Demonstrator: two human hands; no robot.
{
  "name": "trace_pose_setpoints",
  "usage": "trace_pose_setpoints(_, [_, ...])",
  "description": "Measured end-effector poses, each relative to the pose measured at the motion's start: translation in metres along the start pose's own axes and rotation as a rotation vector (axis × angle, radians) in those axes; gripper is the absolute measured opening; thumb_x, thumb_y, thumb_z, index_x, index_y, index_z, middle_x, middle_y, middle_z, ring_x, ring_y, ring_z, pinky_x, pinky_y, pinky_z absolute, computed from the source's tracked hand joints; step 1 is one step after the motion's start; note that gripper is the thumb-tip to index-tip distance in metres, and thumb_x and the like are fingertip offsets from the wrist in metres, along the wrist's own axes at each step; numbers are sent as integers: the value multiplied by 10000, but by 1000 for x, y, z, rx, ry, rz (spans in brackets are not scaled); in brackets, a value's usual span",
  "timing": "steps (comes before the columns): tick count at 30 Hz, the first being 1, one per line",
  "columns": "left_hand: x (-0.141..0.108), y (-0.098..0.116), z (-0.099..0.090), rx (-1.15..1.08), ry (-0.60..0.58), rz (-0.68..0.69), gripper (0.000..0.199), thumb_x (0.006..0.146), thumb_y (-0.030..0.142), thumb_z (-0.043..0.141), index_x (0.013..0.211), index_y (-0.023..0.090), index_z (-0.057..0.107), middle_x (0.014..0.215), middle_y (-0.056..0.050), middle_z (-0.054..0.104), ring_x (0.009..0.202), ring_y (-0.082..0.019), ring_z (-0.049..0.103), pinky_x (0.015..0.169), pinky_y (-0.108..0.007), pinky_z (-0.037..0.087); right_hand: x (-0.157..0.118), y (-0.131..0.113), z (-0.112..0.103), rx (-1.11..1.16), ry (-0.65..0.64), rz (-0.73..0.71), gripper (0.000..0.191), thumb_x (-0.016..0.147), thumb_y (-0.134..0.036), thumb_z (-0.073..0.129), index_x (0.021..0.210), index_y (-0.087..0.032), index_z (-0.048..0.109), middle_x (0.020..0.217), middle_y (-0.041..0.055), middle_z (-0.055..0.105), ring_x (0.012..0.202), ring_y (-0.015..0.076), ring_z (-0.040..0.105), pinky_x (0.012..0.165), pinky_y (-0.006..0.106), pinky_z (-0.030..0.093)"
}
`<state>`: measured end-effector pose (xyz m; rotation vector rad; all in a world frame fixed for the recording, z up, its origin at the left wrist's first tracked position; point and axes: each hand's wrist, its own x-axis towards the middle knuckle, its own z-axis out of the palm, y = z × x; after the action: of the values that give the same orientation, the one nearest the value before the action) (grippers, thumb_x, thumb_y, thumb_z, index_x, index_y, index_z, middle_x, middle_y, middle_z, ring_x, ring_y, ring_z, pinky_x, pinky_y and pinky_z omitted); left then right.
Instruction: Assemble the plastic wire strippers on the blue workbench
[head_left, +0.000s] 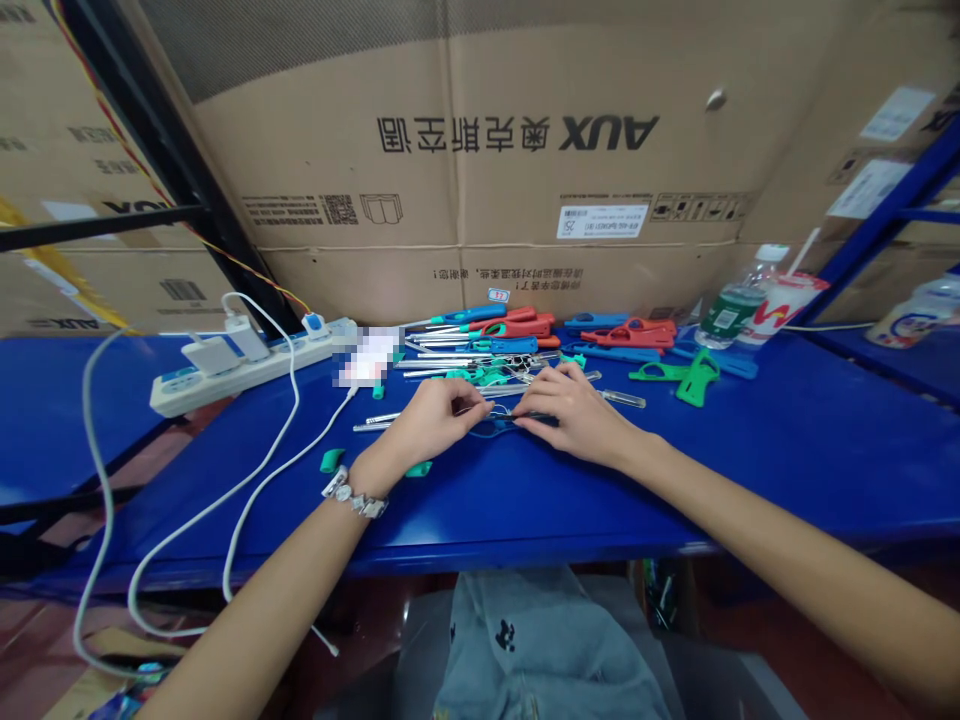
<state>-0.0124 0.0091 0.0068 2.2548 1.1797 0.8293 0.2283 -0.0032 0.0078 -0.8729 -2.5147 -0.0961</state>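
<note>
Above the blue table, my left hand (439, 415) and my right hand (566, 410) work close together with fingertips pinched. A thin wire (484, 432) loops between them, its left end in my left fingertips. My right fingers close on a small dark piece (513, 417) attached to it, too small to name surely. Just beyond lie metal tubes (450, 363), green plastic parts (480, 377) and clear strips (624, 399). Long-nosed stick lighters with red handles (517, 326) and blue handles (491, 312) are heaped behind. Green caps (331, 460) lie near my left wrist.
Loose coloured handle shells (634, 335) and green shells (697, 378) lie right of the lighters. A water bottle (731, 310) and a cup with a straw (780, 305) stand back right. At left are a power strip (172, 395) and white cables (259, 470). Cardboard boxes (510, 200) wall the back.
</note>
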Motion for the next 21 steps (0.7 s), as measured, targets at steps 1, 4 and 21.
trace_pose_setpoints(1, [0,-1,-1,16,5,28,249,887,366,615,764,168,701,711,-39,667,627,-140,545,610,-286,429,2,1,-1,4,-26,-6,134,993,-282,620,958,-216,732,947,38,741,984,227,606,922,403,311])
trace_pose_setpoints(4, [-1,-2,-5,23,-4,68,195,884,319,613,850,166,729,757,-38,674,656,-139,562,635,-278,448,5,3,-4,15,-87,-24,132,989,-273,625,966,-216,742,950,39,738,988,226,600,916,397,315])
trace_pose_setpoints(21, [-10,-6,-13,123,-81,179,165,907,246,622,918,183,774,862,-63,716,787,-173,652,755,-309,500,-9,10,14,51,-28,-98,264,1038,-234,525,1174,-190,748,994,90,704,935,210,635,849,407,458])
